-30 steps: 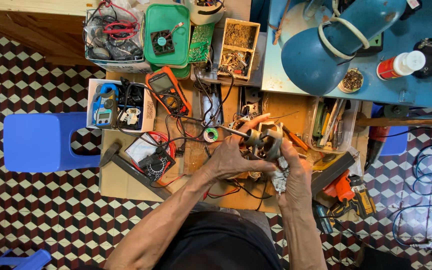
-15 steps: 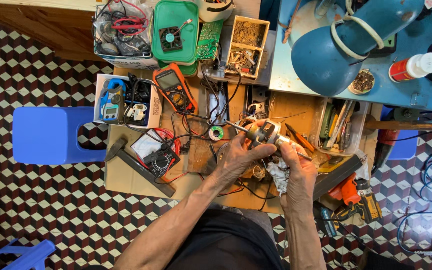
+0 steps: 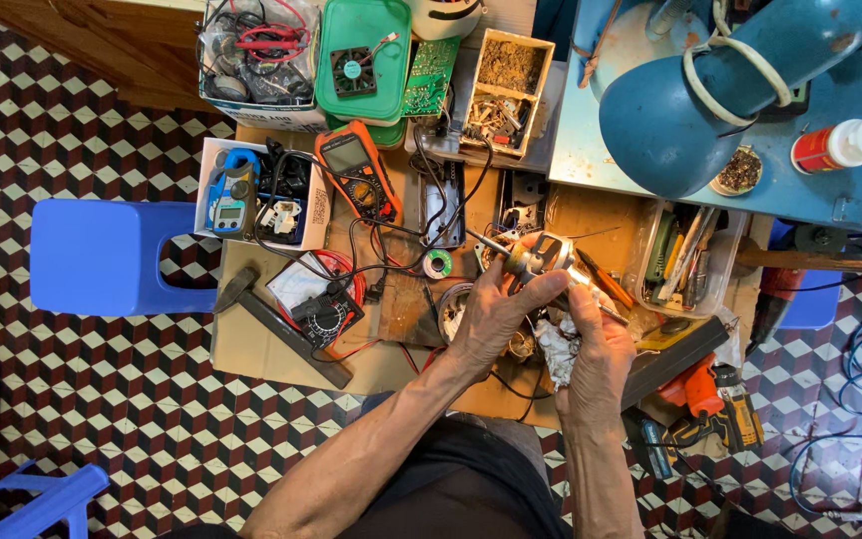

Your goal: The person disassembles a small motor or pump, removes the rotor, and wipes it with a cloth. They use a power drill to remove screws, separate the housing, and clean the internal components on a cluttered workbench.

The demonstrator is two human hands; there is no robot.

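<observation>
My left hand [image 3: 486, 319] and right hand [image 3: 596, 344] both clasp the small motor [image 3: 536, 258] in their fingers — orange multimeter [image 3: 353, 172] and green lidded box [image 3: 363, 60] beyond.

An orange multimeter [image 3: 353, 176] lies at about eleven o'clock on the desk [image 3: 281, 354], with a blue clamp meter [image 3: 230, 192] in a white box at ten o'clock. Above them sits a green tray [image 3: 383, 88] carrying a small black fan [image 3: 353, 72]. A compartmented wooden box [image 3: 506, 92] of small parts stands at twelve o'clock. A big blue lamp shade [image 3: 685, 125] hangs at one o'clock, a red-and-white spray can [image 3: 843, 145] at two. A blue plastic stool [image 3: 112, 257] stands at nine o'clock on the chequered tile floor [image 3: 102, 419]. An orange drill [image 3: 702, 391] lies at four o'clock
</observation>
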